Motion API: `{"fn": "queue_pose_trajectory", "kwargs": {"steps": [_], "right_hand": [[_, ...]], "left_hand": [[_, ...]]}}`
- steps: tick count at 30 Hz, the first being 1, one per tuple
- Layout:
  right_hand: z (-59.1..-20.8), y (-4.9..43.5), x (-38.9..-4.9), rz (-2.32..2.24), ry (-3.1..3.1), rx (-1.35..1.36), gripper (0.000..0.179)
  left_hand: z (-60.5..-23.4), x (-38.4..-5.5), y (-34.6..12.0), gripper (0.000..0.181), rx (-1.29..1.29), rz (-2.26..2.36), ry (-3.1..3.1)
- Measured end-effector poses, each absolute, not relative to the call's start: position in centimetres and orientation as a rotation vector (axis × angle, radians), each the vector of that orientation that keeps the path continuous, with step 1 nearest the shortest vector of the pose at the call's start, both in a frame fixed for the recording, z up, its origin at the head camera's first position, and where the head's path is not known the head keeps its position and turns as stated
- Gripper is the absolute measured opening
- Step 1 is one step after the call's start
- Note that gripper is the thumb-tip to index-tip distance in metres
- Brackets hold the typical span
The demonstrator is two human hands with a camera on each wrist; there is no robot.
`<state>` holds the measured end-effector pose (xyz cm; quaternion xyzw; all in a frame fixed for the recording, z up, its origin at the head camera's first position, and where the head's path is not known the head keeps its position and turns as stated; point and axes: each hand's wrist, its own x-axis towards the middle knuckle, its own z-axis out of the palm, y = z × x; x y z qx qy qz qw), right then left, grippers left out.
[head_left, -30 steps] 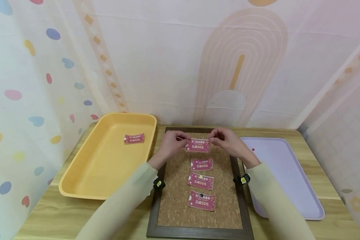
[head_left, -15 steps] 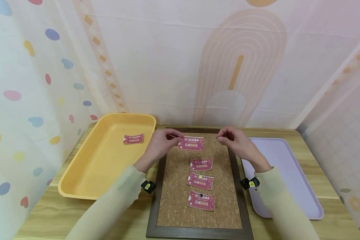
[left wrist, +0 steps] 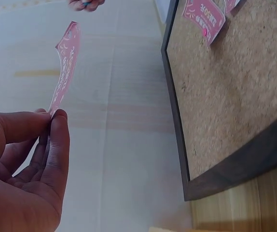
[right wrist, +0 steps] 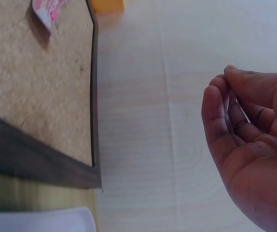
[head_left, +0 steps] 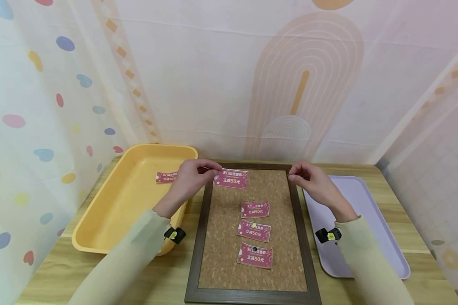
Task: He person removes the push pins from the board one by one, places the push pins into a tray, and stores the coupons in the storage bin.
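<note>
In the head view my left hand (head_left: 192, 180) pinches a pink paper coupon (head_left: 230, 178) by its left end, above the upper left of the cork board (head_left: 221, 245). The left wrist view shows that coupon (left wrist: 67, 63) edge-on and bowed, between thumb and fingers. My right hand (head_left: 314, 183) is over the board's top right corner, its thumb and fingertips pressed together. A small blue pushpin (left wrist: 85, 4) shows between those fingertips in the left wrist view, mostly hidden. Three more coupons hang in a column on the board: an upper (head_left: 255, 209), a middle (head_left: 254, 231) and a lower one (head_left: 255, 256).
To the left stands a yellow tray (head_left: 137, 212) with another pink coupon (head_left: 166, 177) in it, partly behind my left hand. A lilac tray (head_left: 366, 237) lies to the right. Behind the wooden table (head_left: 400, 224) hangs a patterned curtain (head_left: 213, 84).
My right hand has let go of the coupon's right end and moved right. My left hand has carried the coupon left and slightly up.
</note>
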<state>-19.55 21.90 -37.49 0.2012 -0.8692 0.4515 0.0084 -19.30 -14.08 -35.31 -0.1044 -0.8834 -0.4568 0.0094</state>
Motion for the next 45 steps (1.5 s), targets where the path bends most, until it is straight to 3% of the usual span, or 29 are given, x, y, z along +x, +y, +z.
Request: {"fn": "queue_pose_trajectory", "kwargs": {"steps": [30, 45], "right_hand": [[-39.0, 27.6, -20.0, 1.277, -2.823, 0.495, 0.009], [-40.0, 30.0, -20.7, 1.226, -2.848, 0.441, 0.013]], "left_hand": [[-35.5, -20.8, -24.0, 0.026, -0.170, -1.486, -2.755], [-37.4, -22.5, -29.0, 0.032, -0.131, -1.553, -2.806]]}}
